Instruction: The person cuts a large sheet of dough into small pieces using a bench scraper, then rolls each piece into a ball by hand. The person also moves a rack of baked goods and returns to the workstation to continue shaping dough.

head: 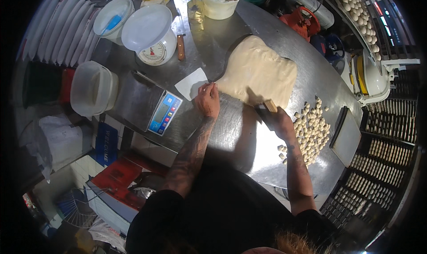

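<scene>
A large slab of pale dough point(260, 67) lies on the steel worktable point(233, 124) in front of me. My left hand point(207, 99) has its fingers curled on the drawn-out left corner of the dough. Beneath and beside that hand is a flat white sheet point(191, 84), whose material I cannot tell. My right hand point(283, 123) grips a bench scraper by its wooden handle point(270, 105), at the dough's near edge. The scraper's blade is dark and partly in shadow. Many small cut dough pieces point(312, 130) are spread right of that hand.
Left of my hands stand a digital scale point(165, 113), a dial scale point(153, 54) with a white bowl and a clear plastic tub point(90, 89). A wooden-handled knife point(180, 47) lies behind. At right are a metal tray point(346, 137) and racks of shaped pieces point(377, 164).
</scene>
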Action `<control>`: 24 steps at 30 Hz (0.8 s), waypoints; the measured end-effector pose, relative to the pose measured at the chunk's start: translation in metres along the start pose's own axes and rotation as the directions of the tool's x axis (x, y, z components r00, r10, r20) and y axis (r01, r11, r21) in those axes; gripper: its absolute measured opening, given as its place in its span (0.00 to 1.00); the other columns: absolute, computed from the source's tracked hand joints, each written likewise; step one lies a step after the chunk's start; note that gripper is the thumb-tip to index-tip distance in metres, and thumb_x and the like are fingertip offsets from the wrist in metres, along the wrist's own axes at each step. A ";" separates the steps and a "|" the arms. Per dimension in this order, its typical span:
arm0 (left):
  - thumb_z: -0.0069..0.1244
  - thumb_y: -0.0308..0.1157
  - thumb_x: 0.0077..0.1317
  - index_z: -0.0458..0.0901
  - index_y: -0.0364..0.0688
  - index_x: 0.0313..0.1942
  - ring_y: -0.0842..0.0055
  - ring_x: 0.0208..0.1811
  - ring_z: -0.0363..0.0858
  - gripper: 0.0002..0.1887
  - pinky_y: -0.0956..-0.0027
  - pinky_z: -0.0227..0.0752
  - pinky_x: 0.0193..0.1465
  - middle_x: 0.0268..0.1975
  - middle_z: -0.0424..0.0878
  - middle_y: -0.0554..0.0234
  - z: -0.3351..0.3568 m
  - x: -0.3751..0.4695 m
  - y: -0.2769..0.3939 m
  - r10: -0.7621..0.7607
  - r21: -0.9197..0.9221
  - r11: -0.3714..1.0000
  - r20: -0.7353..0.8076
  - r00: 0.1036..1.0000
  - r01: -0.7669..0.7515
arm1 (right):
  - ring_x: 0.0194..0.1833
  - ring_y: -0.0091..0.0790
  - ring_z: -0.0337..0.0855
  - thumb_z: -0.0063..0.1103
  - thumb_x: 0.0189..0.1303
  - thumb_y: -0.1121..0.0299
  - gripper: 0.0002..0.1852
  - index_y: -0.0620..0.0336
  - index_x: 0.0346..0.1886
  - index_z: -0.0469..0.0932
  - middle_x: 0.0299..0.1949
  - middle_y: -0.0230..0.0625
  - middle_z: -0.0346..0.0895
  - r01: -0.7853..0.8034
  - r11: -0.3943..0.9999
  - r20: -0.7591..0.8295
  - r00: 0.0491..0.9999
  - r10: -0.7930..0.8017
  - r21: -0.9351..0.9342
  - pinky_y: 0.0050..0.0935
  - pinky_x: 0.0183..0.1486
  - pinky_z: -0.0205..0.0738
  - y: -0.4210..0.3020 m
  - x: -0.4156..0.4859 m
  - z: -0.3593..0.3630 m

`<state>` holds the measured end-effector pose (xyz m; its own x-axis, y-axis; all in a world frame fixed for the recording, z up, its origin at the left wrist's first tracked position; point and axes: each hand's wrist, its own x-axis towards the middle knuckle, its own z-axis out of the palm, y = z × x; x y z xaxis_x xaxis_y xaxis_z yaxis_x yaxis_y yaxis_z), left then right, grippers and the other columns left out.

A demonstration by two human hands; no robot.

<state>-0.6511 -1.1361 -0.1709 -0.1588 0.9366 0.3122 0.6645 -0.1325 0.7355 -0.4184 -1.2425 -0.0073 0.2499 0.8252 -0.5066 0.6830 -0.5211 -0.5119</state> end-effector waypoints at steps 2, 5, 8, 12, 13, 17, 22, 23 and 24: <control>0.57 0.35 0.69 0.86 0.47 0.50 0.67 0.49 0.86 0.11 0.58 0.72 0.48 0.46 0.89 0.66 0.000 -0.004 0.001 0.080 0.077 0.994 0.003 0.997 -0.080 | 0.39 0.50 0.88 0.64 0.68 0.55 0.19 0.56 0.53 0.77 0.39 0.45 0.85 0.005 0.999 -0.045 0.999 -0.007 -0.051 0.43 0.42 0.79 -0.031 0.009 0.000; 0.56 0.35 0.70 0.86 0.48 0.50 0.68 0.48 0.86 0.11 0.58 0.71 0.49 0.45 0.89 0.67 -0.003 -0.009 0.002 0.093 -0.001 0.996 0.066 0.994 -0.093 | 0.39 0.49 0.88 0.58 0.71 0.60 0.14 0.55 0.53 0.75 0.40 0.45 0.85 0.393 0.882 -0.160 0.883 -0.441 -0.261 0.47 0.42 0.80 -0.062 0.040 0.016; 0.56 0.34 0.70 0.86 0.47 0.49 0.68 0.47 0.86 0.10 0.58 0.71 0.49 0.45 0.89 0.67 -0.003 -0.012 -0.001 0.058 -0.049 0.997 0.056 0.997 -0.056 | 0.44 0.50 0.87 0.54 0.71 0.64 0.09 0.53 0.50 0.73 0.42 0.43 0.83 0.480 0.783 -0.164 0.802 -0.575 -0.396 0.47 0.43 0.82 -0.071 0.083 0.047; 0.58 0.35 0.69 0.86 0.46 0.47 0.66 0.43 0.86 0.09 0.58 0.70 0.50 0.42 0.89 0.65 0.001 -0.014 -0.008 -0.021 -0.107 0.994 0.083 0.996 0.030 | 0.44 0.50 0.87 0.51 0.72 0.64 0.07 0.52 0.48 0.71 0.43 0.42 0.83 0.406 0.788 -0.067 0.870 -0.488 -0.463 0.48 0.43 0.82 -0.073 0.125 0.075; 0.59 0.36 0.68 0.85 0.46 0.47 0.66 0.41 0.86 0.09 0.57 0.70 0.48 0.41 0.88 0.65 0.001 -0.015 -0.009 0.049 -0.112 0.993 0.056 0.997 -0.043 | 0.44 0.52 0.86 0.53 0.72 0.63 0.07 0.52 0.47 0.70 0.43 0.42 0.83 0.407 0.800 -0.046 0.880 -0.473 -0.441 0.48 0.43 0.81 -0.075 0.130 0.077; 0.61 0.36 0.64 0.81 0.45 0.48 0.60 0.46 0.83 0.14 0.55 0.72 0.49 0.44 0.84 0.58 -0.014 -0.027 -0.012 0.172 -0.028 0.985 0.182 0.968 -0.170 | 0.47 0.54 0.85 0.53 0.72 0.64 0.09 0.51 0.50 0.68 0.45 0.43 0.83 0.520 0.789 0.023 0.839 -0.544 -0.329 0.49 0.45 0.81 -0.081 0.128 0.068; 0.62 0.36 0.58 0.75 0.44 0.52 0.55 0.60 0.77 0.22 0.51 0.68 0.60 0.60 0.76 0.48 -0.031 -0.039 -0.005 0.149 -0.175 0.978 0.214 0.965 -0.112 | 0.49 0.48 0.86 0.49 0.70 0.70 0.11 0.49 0.54 0.73 0.47 0.40 0.82 0.486 0.715 0.046 0.841 -0.539 -0.503 0.45 0.51 0.82 -0.042 0.097 0.040; 0.63 0.36 0.57 0.75 0.43 0.52 0.55 0.62 0.76 0.23 0.51 0.67 0.63 0.62 0.75 0.47 -0.031 -0.039 -0.003 0.166 -0.198 0.972 0.208 0.964 -0.125 | 0.50 0.48 0.86 0.50 0.70 0.70 0.13 0.48 0.56 0.73 0.49 0.40 0.82 0.400 0.733 0.082 0.900 -0.429 -0.550 0.45 0.52 0.82 -0.035 0.094 0.035; 0.63 0.36 0.56 0.75 0.43 0.53 0.54 0.64 0.75 0.25 0.52 0.65 0.66 0.64 0.74 0.47 -0.031 -0.037 -0.001 0.191 -0.225 0.964 0.211 0.959 -0.142 | 0.51 0.47 0.86 0.50 0.69 0.71 0.15 0.48 0.57 0.73 0.50 0.40 0.82 0.246 0.739 0.086 0.965 -0.247 -0.627 0.44 0.52 0.82 -0.033 0.092 0.036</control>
<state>-0.6686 -1.1806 -0.1639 0.1285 0.9412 0.3126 0.4988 -0.3338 0.7999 -0.4425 -1.1572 -0.0619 0.0128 0.9064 -0.4222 0.9966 -0.0458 -0.0681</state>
